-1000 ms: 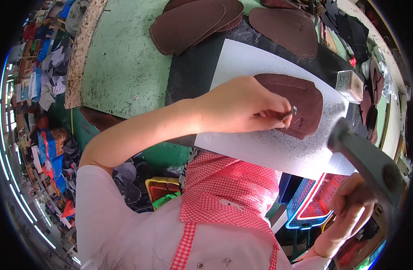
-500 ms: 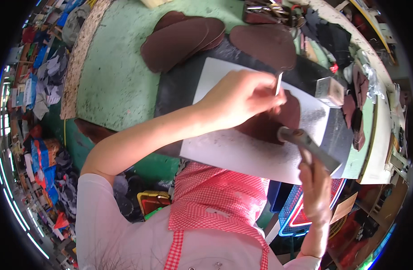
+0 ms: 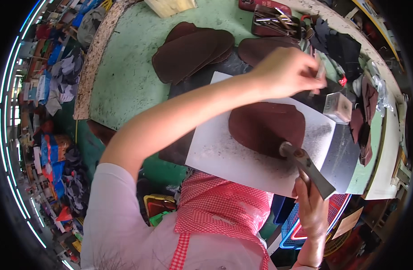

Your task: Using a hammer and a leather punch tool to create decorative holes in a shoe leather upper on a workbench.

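Note:
My left hand (image 3: 289, 74) is closed on a thin metal rod (image 3: 322, 71), perhaps a punch, which is blurred by motion. It hovers past the far right part of the white board (image 3: 211, 148), near a small square box (image 3: 337, 108). A rounded dark brown piece (image 3: 265, 126), which looks like leather, lies flat on the white board. My right hand (image 3: 313, 209) grips a hammer (image 3: 312, 173) at the board's near right edge. The round face of the hammer head is over or on the brown piece's near right edge; I cannot tell whether they touch.
Similar brown pieces (image 3: 184, 56) lie stacked at the far left of the green table (image 3: 121, 67). Another brown piece (image 3: 256, 49) is partly behind my left hand. An open tin (image 3: 276, 29) of metal tools stands at the back. Dark scraps (image 3: 346, 47) lie far right; plastic baskets (image 3: 289, 234) sit below.
My left hand has moved away from the brown piece, far and to the right, carrying the metal rod and uncovering the piece. My right hand still holds the hammer in about the same place.

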Tool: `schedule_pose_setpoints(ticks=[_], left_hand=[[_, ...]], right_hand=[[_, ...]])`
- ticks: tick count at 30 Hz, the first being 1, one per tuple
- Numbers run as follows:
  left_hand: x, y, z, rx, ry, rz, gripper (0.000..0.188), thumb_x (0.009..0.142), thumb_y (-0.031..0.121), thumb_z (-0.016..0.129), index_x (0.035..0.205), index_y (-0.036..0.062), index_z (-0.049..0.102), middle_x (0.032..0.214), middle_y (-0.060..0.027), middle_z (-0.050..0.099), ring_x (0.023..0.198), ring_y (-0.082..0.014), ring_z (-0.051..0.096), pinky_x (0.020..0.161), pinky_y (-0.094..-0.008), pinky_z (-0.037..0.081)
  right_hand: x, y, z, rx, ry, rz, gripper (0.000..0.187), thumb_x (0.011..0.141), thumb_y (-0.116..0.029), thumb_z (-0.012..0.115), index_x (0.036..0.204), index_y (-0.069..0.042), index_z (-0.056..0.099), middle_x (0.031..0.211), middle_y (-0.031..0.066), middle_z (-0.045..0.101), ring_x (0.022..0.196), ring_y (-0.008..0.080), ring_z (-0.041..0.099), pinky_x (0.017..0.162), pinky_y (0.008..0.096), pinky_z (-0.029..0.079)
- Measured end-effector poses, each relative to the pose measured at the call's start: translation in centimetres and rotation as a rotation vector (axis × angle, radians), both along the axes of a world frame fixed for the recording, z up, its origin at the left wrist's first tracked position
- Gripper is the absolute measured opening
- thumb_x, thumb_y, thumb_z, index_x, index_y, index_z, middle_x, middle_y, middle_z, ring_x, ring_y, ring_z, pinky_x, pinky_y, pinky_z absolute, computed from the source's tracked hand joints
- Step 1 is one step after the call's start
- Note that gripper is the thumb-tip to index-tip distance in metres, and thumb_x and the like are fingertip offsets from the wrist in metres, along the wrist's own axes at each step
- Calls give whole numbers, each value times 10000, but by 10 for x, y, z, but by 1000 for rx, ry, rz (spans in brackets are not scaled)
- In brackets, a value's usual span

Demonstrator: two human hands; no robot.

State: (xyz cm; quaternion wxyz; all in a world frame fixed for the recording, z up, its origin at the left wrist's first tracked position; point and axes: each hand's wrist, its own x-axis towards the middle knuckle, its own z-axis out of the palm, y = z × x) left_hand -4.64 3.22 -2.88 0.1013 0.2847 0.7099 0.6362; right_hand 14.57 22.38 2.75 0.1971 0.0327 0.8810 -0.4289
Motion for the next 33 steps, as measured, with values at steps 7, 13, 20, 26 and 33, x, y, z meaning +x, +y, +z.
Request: schedule_pose_setpoints(ticks=[7, 13, 20, 26, 33], left_hand=[[64, -71, 11, -279, 20, 57, 107, 876, 88, 656, 951, 14, 668, 871, -50, 706, 849, -113, 672, 821, -257, 506], [94, -92, 18, -327, -103, -94, 80, 860, 53, 667, 920, 1, 676, 861, -42, 702, 804, -95, 663, 746, -251, 517], [100, -97, 24, 54, -666, 19, 180, 910, 116, 641, 1059, 15, 631, 937, -70, 694, 821, -124, 681, 635, -236, 572], [119, -76, 10, 85, -633, -93, 115, 875, 19, 652, 984, -11, 630, 969, -62, 669, 882, -113, 660, 753, -230, 556], [133, -68, -3, -7, -446, -15, 82, 867, -46, 627, 948, -41, 622, 945, -62, 670, 892, -111, 651, 832, -259, 558]], right_hand=[[-13, -4, 1, 30, 95, 50, 85, 947, -93, 552, 931, -10, 554, 631, 14, 412, 558, 72, 359, 493, 260, 278], [-12, -4, 8, -2, 55, 46, 86, 936, -50, 543, 994, 6, 574, 698, 42, 548, 603, 66, 462, 532, 244, 338], [-6, 2, 4, 29, 56, 27, 214, 931, -39, 532, 1130, 20, 585, 825, 90, 639, 631, 81, 531, 533, 269, 385], [-10, 2, 4, -59, -59, 47, 197, 931, -70, 565, 1107, 11, 601, 806, 79, 637, 642, 76, 540, 558, 248, 410], [-5, -1, 7, -33, 90, -6, 166, 894, -45, 574, 1033, 21, 634, 790, 71, 608, 610, 71, 512, 550, 237, 381]])
